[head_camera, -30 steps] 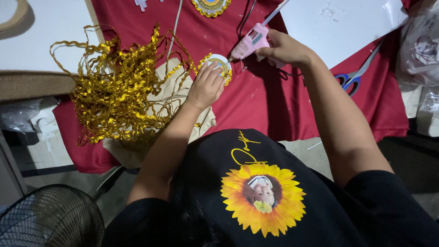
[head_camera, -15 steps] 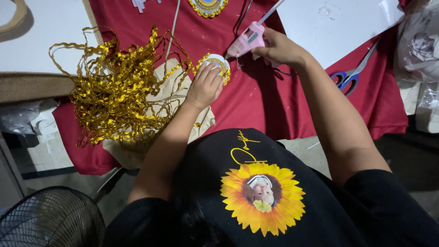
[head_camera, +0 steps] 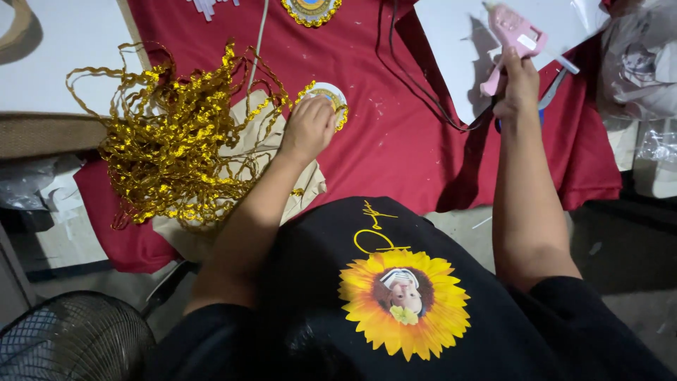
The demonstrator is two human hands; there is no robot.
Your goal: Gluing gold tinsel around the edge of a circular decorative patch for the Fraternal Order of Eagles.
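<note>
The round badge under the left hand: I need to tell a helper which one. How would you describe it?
On the red cloth, beside the tangled gold trim, the left hand presses a small round white badge. Its gold edging is partial, unlike the finished one at the top.

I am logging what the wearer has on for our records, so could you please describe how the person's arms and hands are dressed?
Both arms are bare from the upper arm down: the left hand and right hand wear no gloves, and no rings, watch or bracelets are visible. Short black sleeves cover only the upper arms, part of a black T-shirt printed with a yellow sunflower.
</note>
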